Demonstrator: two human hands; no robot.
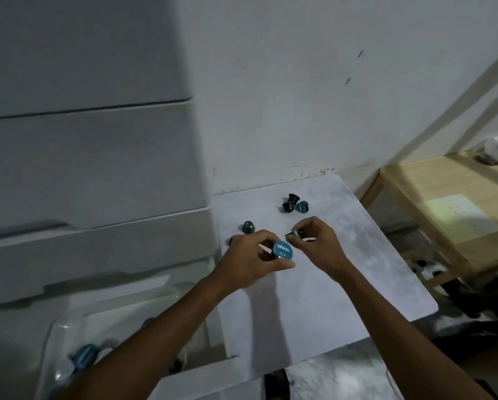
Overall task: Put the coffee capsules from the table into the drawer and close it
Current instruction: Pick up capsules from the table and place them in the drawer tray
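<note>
My left hand (253, 255) grips a blue-lidded coffee capsule (283, 250) above the white table (343, 284). Just to its right, my right hand (318, 241) pinches another dark capsule (297, 232) by its rim. On the table lie more capsules: three in a cluster (294, 204) near the back wall, one blue capsule (248, 227) left of my hands, and one (231, 239) partly hidden behind my left hand. The open drawer (120, 310) at the lower left holds several blue capsules (83, 355) in clear plastic.
A white drawer cabinet (92, 157) rises on the left against the table. A wooden shelf (444, 203) stands on the right with a yellow note and a clear object on it. The white wall is close behind the table.
</note>
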